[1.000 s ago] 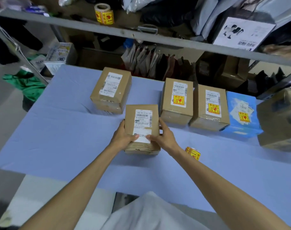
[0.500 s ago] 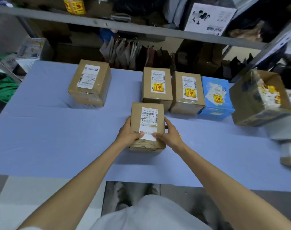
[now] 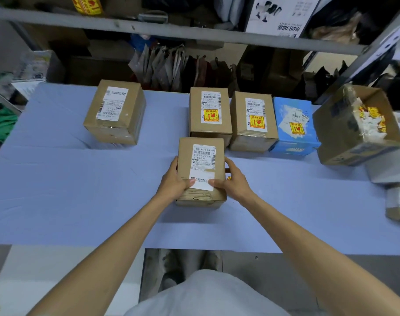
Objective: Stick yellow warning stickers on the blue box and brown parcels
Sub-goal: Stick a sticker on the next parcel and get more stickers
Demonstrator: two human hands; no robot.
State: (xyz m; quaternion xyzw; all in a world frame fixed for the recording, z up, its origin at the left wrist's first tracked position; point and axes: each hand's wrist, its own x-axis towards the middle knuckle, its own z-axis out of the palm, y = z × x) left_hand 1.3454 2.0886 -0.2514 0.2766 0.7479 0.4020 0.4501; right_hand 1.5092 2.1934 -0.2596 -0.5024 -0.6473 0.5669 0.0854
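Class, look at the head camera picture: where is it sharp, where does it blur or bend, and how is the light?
Head view: sharp on the held parcel and its label; the shelf rail bows from wide-angle distortion; the left edge blurs; soft even light, faint shadows on the blue tablecloth.

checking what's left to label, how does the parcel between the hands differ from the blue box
The held parcel is brown cardboard; the blue box is blue. The parcel carries no yellow warning sticker, while the blue box has one. The left hand and right hand grip the parcel near the table's middle; the blue box sits untouched in the back row. Both bear white shipping labels.
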